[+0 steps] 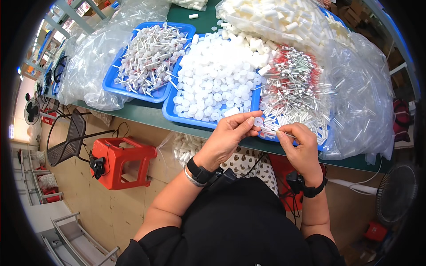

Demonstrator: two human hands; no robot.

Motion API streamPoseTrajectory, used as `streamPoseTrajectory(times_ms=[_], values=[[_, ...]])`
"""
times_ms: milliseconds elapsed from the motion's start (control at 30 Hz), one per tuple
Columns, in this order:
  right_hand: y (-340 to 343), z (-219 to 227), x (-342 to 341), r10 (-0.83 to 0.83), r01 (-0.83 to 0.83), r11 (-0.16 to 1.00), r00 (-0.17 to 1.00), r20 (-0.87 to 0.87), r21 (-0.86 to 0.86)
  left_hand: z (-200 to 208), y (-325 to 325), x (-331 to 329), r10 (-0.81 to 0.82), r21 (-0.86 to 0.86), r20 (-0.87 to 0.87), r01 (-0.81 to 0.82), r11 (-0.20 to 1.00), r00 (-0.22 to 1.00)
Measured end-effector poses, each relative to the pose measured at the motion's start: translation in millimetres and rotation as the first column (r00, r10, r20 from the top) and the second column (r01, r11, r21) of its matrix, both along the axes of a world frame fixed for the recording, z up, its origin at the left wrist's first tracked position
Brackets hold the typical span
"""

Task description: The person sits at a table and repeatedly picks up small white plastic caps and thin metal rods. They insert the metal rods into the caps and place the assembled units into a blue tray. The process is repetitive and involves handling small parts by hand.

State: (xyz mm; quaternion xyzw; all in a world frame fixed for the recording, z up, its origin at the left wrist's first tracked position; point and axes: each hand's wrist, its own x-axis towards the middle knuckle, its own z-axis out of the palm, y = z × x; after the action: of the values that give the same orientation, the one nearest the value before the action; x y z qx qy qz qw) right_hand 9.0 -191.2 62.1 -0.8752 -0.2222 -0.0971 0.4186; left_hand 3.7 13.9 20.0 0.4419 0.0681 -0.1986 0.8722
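Observation:
My left hand (231, 134) pinches a small translucent white disc (258, 121) upright between thumb and fingers. Just to its right, my right hand (300, 145) is closed, thumb against forefinger, on something slim and pale that blends with the parts behind it. Both hands hover at the table's near edge. Beyond the left hand, a heap of similar white discs (213, 84) fills a blue tray (188, 120). Past the right hand lie many thin metal pins (295, 84), some with red parts and white ends, in another blue tray (327, 144).
At the left, a blue tray (133, 95) holds discs with pins through them. A big clear bag of white cylinders (266, 22) lies behind. Plastic bags (359, 102) flank the trays on the green table (146, 111). A red stool (122, 164) and a fan (396, 193) stand nearby.

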Motion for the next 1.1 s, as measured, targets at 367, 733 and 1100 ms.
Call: streamPoseTrajectory(times_ms=[367,733,1100], values=[[1.9,7.7,0.7,0.051,-0.016,0.986,0.977,0.207,-0.167,-9.1,3.0,3.3,-0.049,-0.068,-0.056,0.045,0.997,0.997],[0.9,3.0,-5.2,-0.065,0.058,0.996,0.989,-0.132,-0.062,-14.7,1.3,4.6,-0.107,-0.208,-0.094,0.085,0.974,0.990],[2.2,1.9,-5.6,-0.024,0.013,0.994,0.995,-0.093,-0.108,-14.9,-8.3,-0.6,-0.128,-0.239,-0.098,0.101,0.966,0.987]])
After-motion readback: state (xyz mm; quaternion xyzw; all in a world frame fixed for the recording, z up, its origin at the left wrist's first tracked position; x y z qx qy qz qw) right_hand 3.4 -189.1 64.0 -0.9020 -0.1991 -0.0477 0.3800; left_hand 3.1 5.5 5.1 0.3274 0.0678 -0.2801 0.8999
